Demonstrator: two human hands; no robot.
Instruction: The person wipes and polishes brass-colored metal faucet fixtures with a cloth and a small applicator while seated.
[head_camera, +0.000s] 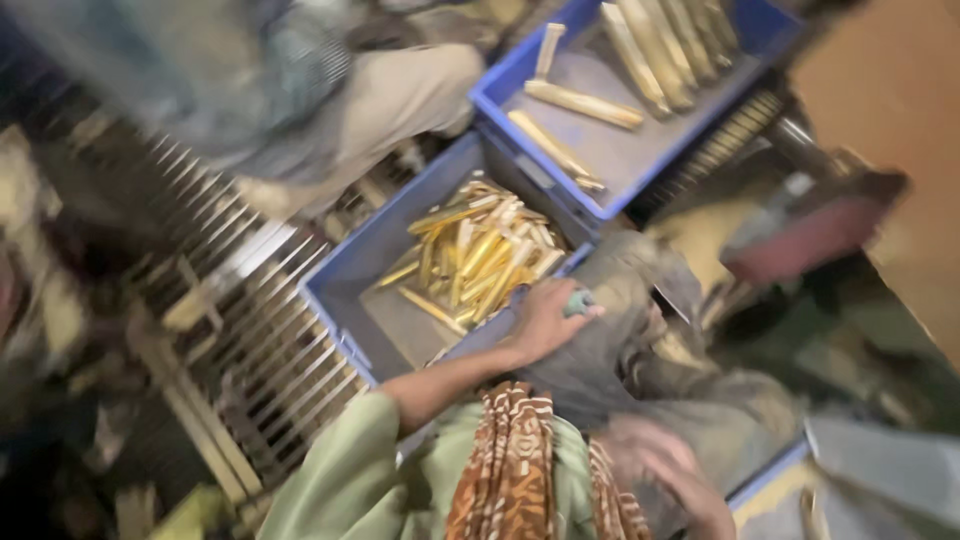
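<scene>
- One view only, from the head camera, looking down at a cluttered, dim work area — the whole picture is motion-blurred.
- Left hand (545, 320) rests on the near rim of a blue plastic crate (345, 275), fingers curled loosely over the edge and over a grey cloth (620, 300); a small teal object (578, 300) shows at the fingertips, but the blur hides whether the fingers grip it.
- Inside that crate lies a loose heap of short brass-coloured metal pieces (480, 255), piled toward the far right corner, just beyond the left hand and not touching it.
- Right hand (670, 470) is low in the picture, over the same grey cloth, so smeared that I cannot tell whether its fingers are spread or closed, or whether it holds anything.
- Pale green sleeve (350, 480) covers the left arm; a brown-and-cream patterned scarf (510, 470) hangs between the two arms.
- Second blue crate (500, 95) sits farther away, touching the first, with longer pale brass rods (585, 103) lying apart on its floor.
- Metal grating (260, 340) with parallel bars lies to the left of the nearer crate.
- Another person in light trousers (390, 100) is at the top left, beside the crates.
</scene>
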